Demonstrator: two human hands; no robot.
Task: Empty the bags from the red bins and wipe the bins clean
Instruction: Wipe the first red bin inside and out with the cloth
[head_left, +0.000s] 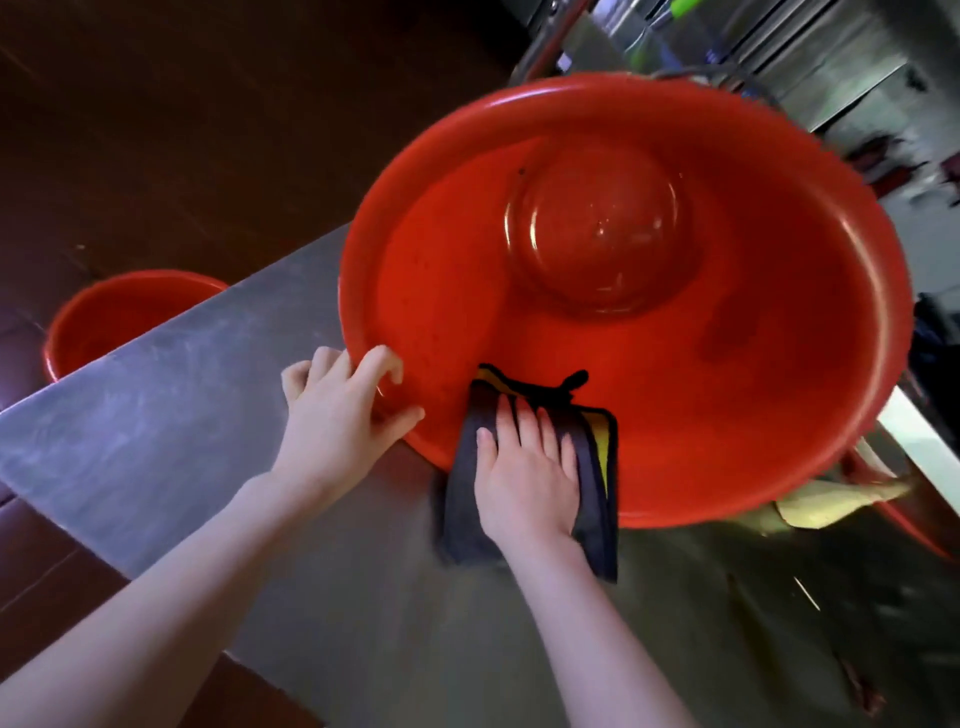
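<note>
A large red bin (753, 338) stands tilted toward me on a steel counter (208, 415), its inside wet and empty. My left hand (343, 415) grips the bin's near left rim, fingers curled over the edge. My right hand (524, 467) presses a dark cloth with a yellow edge (597, 483) flat against the near rim and inner wall, fingers straight. The cloth drapes over the rim and hangs down outside it.
A second red bin (114, 317) stands on the dark floor to the left, beyond the counter's edge. A yellowish cloth or bag (831, 504) lies under the big bin's right side. Steel kitchen fittings (779, 47) stand behind.
</note>
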